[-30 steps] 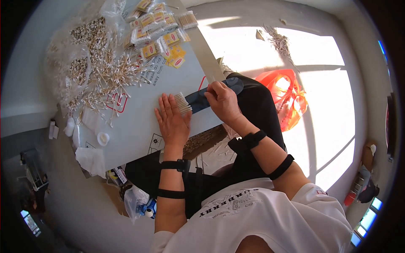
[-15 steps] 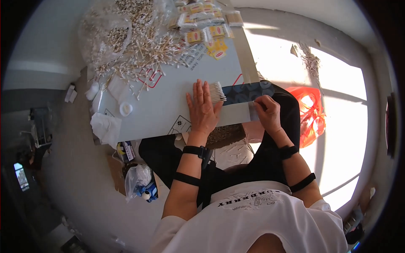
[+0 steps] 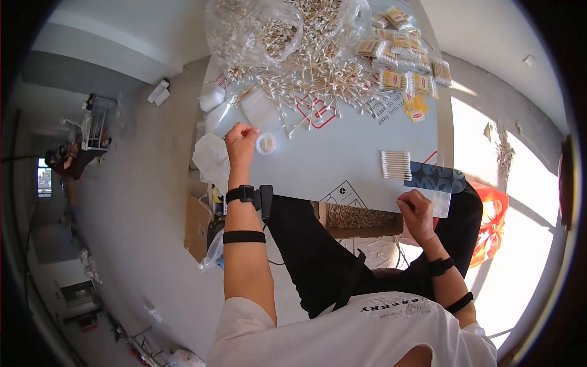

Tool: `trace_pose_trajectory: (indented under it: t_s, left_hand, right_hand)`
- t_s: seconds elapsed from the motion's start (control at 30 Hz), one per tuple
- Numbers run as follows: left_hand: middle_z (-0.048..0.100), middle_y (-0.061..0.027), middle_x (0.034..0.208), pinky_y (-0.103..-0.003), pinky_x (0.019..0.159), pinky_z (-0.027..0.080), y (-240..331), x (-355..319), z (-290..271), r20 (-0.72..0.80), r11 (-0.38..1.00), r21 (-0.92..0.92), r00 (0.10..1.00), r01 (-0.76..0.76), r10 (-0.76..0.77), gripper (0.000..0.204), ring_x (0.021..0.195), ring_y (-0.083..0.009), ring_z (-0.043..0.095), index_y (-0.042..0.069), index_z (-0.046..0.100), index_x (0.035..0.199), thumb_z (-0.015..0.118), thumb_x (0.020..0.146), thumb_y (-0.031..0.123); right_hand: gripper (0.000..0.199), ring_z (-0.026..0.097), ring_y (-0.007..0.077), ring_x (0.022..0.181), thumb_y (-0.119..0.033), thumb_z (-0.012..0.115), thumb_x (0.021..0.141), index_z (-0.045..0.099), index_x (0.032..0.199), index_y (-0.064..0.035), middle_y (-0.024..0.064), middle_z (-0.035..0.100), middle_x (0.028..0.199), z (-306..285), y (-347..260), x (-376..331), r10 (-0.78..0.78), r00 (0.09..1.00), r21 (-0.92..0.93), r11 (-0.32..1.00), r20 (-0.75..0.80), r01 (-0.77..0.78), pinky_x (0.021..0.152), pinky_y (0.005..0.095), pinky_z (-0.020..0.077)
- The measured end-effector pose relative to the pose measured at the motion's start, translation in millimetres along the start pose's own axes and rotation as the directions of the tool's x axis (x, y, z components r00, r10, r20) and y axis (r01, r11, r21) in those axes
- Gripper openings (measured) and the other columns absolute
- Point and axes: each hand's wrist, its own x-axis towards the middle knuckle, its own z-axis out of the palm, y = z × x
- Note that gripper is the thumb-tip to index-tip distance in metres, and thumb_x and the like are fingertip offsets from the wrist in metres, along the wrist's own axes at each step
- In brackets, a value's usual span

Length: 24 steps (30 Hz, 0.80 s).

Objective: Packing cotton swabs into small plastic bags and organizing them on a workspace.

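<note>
In the head view, the left hand (image 3: 242,143) curls beside a round white dish (image 3: 266,144); the right hand (image 3: 417,211) curls by the front of the table (image 3: 333,159), near a swab row (image 3: 395,165) beside a dark strip (image 3: 435,177); whether either pinches anything is unclear.

Cotton swabs (image 3: 396,165) lie flat in one even row.

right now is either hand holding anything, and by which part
It cannot be told: the left hand is curled beside the small round tub, the right hand at the near edge of the table; nothing held can be made out.
</note>
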Motion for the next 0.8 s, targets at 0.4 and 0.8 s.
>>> trace_pose_trajectory:
  t_s: [0.4, 0.8]
  left_hand:
    - [0.064, -0.0077, 0.066, -0.032, 0.061, 0.047, -18.7, 73.4, 22.1, 0.345, 0.977, 0.193, 0.927, 0.084, -0.148, 0.02, 0.062, -0.0166, 0.058, -0.003, 0.068, 0.078, 0.073, 0.075, 0.015]
    - [0.061, 0.0001, 0.065, -0.024, 0.056, 0.041, 29.0, 57.7, -15.4, 0.125, 0.961, -0.264, 0.991, 0.082, -0.05, 0.01, 0.059, -0.0079, 0.05, 0.0, 0.064, 0.07, 0.074, 0.072, 0.0]
  right_hand:
    - [0.006, 0.055, 0.0249, 0.061, 0.002, 0.064, 0.077, 0.06, 0.081, 0.0003, 0.0121, 0.055, 0.071, 27.1, -17.0, 19.2, -0.017, 0.998, 0.01, 1.0, 0.061, 0.016, 0.055, 0.032, 0.0427]
    - [0.005, 0.06, 0.021, 0.067, -0.003, 0.063, 0.082, 0.062, 0.084, 0.0011, 0.0101, 0.062, 0.075, 38.6, -29.5, 35.7, 0.067, 0.988, 0.109, 0.991, 0.14, -0.083, 0.058, 0.0328, 0.0463]
